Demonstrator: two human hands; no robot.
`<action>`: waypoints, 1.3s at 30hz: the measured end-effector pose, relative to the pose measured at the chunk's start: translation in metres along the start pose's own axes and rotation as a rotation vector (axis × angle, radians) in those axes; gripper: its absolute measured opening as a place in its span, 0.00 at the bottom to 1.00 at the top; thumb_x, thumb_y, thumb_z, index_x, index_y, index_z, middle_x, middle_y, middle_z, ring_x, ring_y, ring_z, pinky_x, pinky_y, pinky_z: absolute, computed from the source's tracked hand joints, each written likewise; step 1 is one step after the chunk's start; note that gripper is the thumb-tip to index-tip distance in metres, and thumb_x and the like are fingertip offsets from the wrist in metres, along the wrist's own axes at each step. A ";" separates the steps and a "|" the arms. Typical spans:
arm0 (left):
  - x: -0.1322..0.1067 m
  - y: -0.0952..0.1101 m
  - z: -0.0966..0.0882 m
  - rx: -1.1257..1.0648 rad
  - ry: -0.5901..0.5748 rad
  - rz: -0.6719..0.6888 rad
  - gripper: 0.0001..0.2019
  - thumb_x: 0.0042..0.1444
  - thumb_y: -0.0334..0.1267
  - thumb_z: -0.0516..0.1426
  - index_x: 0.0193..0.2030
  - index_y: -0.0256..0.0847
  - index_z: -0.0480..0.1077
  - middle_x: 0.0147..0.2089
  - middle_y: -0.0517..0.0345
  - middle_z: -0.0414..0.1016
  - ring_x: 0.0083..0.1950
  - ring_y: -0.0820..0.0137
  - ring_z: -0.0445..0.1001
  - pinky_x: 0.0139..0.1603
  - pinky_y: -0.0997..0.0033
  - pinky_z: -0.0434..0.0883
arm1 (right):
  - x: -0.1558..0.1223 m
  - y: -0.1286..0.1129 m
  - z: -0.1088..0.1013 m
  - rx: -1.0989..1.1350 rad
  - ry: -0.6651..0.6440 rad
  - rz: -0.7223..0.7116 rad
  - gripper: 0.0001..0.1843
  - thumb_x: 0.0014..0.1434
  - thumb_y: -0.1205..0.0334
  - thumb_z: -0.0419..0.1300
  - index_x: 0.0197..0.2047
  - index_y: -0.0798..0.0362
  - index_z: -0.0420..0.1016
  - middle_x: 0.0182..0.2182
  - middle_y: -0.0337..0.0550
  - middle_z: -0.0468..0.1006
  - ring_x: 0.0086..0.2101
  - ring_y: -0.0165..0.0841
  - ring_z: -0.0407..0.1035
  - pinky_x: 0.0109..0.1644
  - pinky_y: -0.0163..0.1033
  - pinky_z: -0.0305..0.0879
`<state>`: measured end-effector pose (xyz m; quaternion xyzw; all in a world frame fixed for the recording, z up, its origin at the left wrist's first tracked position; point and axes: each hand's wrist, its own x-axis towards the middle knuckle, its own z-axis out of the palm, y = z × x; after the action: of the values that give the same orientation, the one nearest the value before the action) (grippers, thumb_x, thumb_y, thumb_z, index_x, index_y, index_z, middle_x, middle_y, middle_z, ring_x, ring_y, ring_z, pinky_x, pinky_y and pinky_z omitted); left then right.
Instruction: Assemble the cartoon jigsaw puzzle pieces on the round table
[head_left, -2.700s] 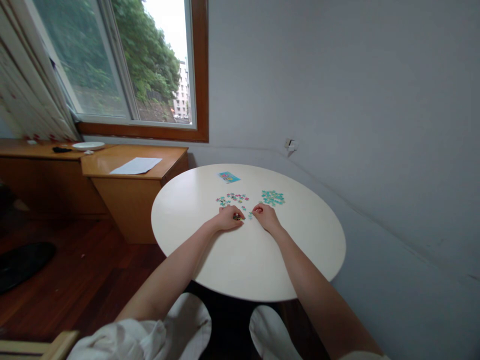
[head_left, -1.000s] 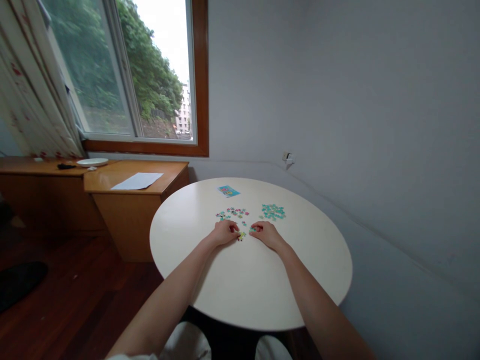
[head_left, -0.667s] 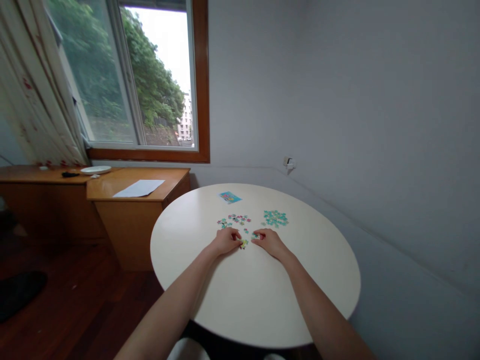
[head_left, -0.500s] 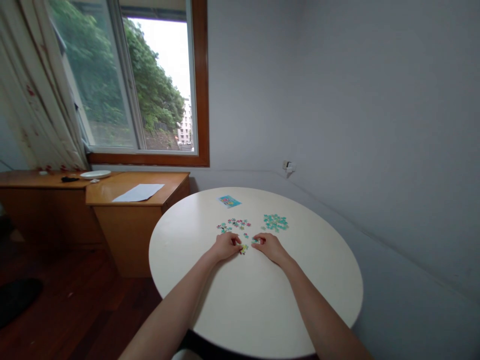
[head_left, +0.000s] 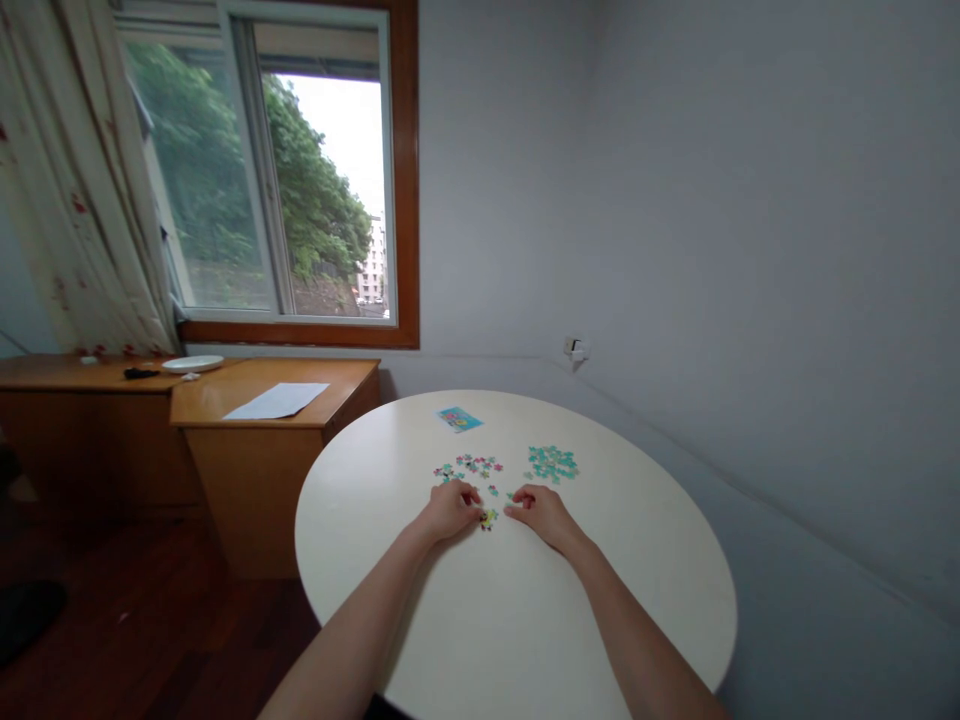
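Observation:
Small jigsaw puzzle pieces lie on the round white table (head_left: pixel 480 640). My left hand (head_left: pixel 453 508) has its thumb and fingertips closed at the left edge of a small yellow cluster of puzzle pieces (head_left: pixel 489 520). To the right of it, my right hand (head_left: pixel 543 514) hovers low, thumb and index finger apart. A green puzzle piece (head_left: pixel 510 497) shows at its index fingertip, partly hidden. One loose puzzle piece (head_left: pixel 493 490) lies between the hands, farther back. Behind my left hand spreads a mixed group of pink and teal pieces (head_left: pixel 480 464); green pieces (head_left: pixel 553 463) are gathered behind my right hand.
A blue picture card (head_left: pixel 460 419) lies near the table's far edge. To the left stands a wooden desk (head_left: pixel 255 455) with a sheet of paper (head_left: pixel 279 400) and a white plate (head_left: pixel 193 364). The wall (head_left: pixel 675 250) runs behind and right of the table.
The view has tilted up slightly, so everything sits lower. The piece that showed between my right thumb and index finger is no longer visible there. My left hand stays at the yellow cluster.

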<state>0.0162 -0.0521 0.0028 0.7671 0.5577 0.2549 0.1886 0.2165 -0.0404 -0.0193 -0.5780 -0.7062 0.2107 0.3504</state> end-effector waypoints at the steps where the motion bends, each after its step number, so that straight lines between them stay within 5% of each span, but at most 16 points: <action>1: -0.001 0.001 -0.001 -0.004 0.003 -0.003 0.10 0.45 0.41 0.60 0.35 0.41 0.76 0.36 0.59 0.77 0.37 0.70 0.72 0.39 0.74 0.65 | 0.000 0.000 -0.001 0.009 -0.008 0.001 0.10 0.41 0.59 0.66 0.28 0.55 0.75 0.20 0.35 0.69 0.23 0.28 0.62 0.27 0.33 0.55; 8: -0.003 0.003 0.000 -0.014 -0.047 0.033 0.08 0.45 0.38 0.60 0.34 0.41 0.76 0.34 0.59 0.76 0.36 0.71 0.72 0.41 0.74 0.65 | 0.000 0.001 -0.001 0.047 -0.034 0.002 0.06 0.42 0.62 0.64 0.23 0.55 0.73 0.19 0.37 0.71 0.23 0.28 0.64 0.28 0.33 0.56; 14: -0.002 0.002 0.003 -0.016 -0.045 0.029 0.09 0.45 0.39 0.60 0.34 0.41 0.76 0.34 0.59 0.76 0.35 0.71 0.71 0.40 0.73 0.66 | 0.003 0.003 0.001 0.015 0.000 -0.027 0.11 0.41 0.64 0.65 0.32 0.54 0.78 0.20 0.35 0.71 0.23 0.28 0.62 0.28 0.33 0.56; 39: -0.001 0.000 0.005 0.019 -0.057 0.069 0.10 0.46 0.39 0.59 0.36 0.40 0.76 0.33 0.59 0.76 0.34 0.72 0.70 0.37 0.75 0.64 | 0.002 0.004 0.001 0.101 0.000 -0.035 0.09 0.41 0.65 0.64 0.29 0.56 0.74 0.22 0.36 0.72 0.24 0.28 0.64 0.29 0.33 0.59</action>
<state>0.0191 -0.0529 -0.0013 0.7944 0.5278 0.2341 0.1884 0.2177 -0.0376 -0.0224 -0.5471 -0.7046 0.2401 0.3828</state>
